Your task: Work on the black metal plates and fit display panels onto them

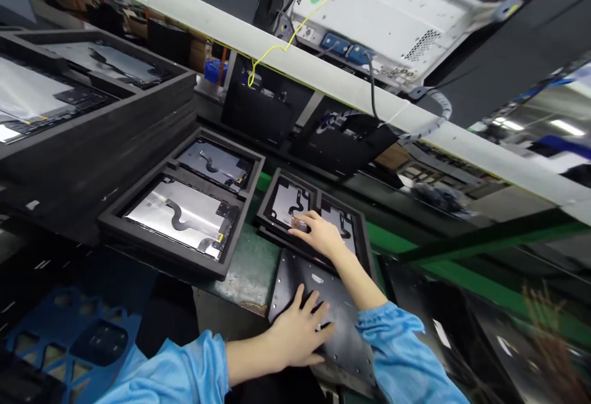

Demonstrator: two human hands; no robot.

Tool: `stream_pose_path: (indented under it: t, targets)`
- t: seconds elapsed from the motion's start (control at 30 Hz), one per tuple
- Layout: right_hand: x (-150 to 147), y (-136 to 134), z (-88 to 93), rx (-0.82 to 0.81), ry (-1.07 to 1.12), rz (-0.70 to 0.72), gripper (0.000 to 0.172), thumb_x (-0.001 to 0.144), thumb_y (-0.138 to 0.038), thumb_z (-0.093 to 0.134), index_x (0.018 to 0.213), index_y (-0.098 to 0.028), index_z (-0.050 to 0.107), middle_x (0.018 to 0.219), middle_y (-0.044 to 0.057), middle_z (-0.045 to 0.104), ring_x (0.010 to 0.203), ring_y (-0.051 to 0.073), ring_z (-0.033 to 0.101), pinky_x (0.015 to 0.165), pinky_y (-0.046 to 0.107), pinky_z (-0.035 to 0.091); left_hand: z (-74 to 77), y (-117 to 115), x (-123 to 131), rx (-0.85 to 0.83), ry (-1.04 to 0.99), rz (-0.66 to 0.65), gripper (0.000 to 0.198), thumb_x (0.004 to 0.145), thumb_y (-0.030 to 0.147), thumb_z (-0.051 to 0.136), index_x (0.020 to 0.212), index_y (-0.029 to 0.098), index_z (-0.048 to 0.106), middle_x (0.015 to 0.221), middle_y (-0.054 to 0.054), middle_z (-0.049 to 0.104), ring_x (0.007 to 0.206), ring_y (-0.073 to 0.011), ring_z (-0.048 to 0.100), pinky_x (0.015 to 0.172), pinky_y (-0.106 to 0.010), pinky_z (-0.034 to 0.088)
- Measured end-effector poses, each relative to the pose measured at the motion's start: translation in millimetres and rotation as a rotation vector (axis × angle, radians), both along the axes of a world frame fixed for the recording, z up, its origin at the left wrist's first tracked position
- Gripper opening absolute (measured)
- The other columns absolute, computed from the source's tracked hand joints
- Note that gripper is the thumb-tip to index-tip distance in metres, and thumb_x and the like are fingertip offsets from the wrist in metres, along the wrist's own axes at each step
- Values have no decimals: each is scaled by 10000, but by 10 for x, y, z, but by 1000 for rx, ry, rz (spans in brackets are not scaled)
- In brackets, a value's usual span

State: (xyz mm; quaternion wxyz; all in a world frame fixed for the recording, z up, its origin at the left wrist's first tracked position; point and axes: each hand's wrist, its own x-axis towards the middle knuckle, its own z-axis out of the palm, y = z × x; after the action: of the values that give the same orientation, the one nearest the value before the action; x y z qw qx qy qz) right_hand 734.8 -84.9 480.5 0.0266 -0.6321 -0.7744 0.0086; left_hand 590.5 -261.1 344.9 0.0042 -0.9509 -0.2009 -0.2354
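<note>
left hand [302,330] lower center of frame, palm down, fingers splayed wide, nothing gripped, over a dark metal plate [295,274] with small holes along its edges; looks like it rests there, contact hard to confirm. right hand [318,234] just above it, near center, thumb and fingers bent in a loose pinch over the left compartment of a black tray [268,197]; small clear shiny bit at the fingertips, cannot tell what it is or whether it's gripped. that compartment has a silver panel [285,199] with a dark flex strip, partly hidden by the hand; a second panel [330,216] sits in the right compartment, partly behind the forearm. plate is directly below the tray in frame. left of center, another black two-compartment tray [242,219] on the green worktop [249,268]: bright silver panel [152,207] in the nearer compartment, bluish-gray panel [226,162] in the farther one, each with a curved dark strip. upper left, tall black tray stack [115,133], more panels in top. both arms in light blue sleeves [397,342]. white beam [184,7] runs diagonally across top, yellow cord [298,31] hanging over it, white machine [383,22] upper right. blue cutout piece [37,327] lower left.
</note>
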Motion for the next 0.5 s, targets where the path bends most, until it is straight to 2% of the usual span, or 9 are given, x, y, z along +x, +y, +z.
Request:
stream_pose_path:
  t: [0.07,0.13,0.27,0.33,0.4,0.5]
  targets:
    - [36,59,-20,31,-4,37,562,1011,-714,687,1459,-378,737,1472,36,704,1147,287,756,896,366,566,-6,-2,2,6,-7,-3,710,1064,686,578,1605,226,588,1717,-181,515,1582,-488,447,1267,-750,262]
    - [8,97,-54,100,-42,16,538,1024,-678,691,1450,-354,741,1441,49,720,1097,274,766,842,349,558,-15,-6,3,13,-14,-4,728,1055,698,590,1610,227,582,1716,-184,514,1583,-491,445,1268,-752,267]
    - [-250,-29,-146,240,-71,-55,506,1082,-594,635,1473,-285,722,1390,88,749,993,248,772,740,311,513,-24,-3,5,13,-19,-5,735,1055,696,601,1619,226,572,1720,-190,509,1583,-496,444,1262,-758,282]
    - [-349,-239,-177,291,46,-47,486,1102,-595,591,1440,-277,737,1346,80,770,1012,236,772,729,298,504,-9,10,6,0,-9,-11,738,1059,704,595,1621,227,571,1730,-192,499,1596,-491,429,1262,-755,295]
    - [-296,-560,-200,351,191,-71,471,1114,-594,553,1398,-277,755,1291,69,787,1047,228,769,764,299,519,27,32,2,-18,9,-24,747,1054,709,606,1620,222,572,1728,-193,504,1607,-482,420,1266,-752,311]
    - [174,-1203,-295,442,391,-246,455,1098,-587,553,1337,-277,784,1200,69,806,1078,236,758,921,331,547,115,71,-35,-43,19,-63,727,1050,650,658,1589,169,585,1732,-212,497,1635,-427,403,1313,-715,300]
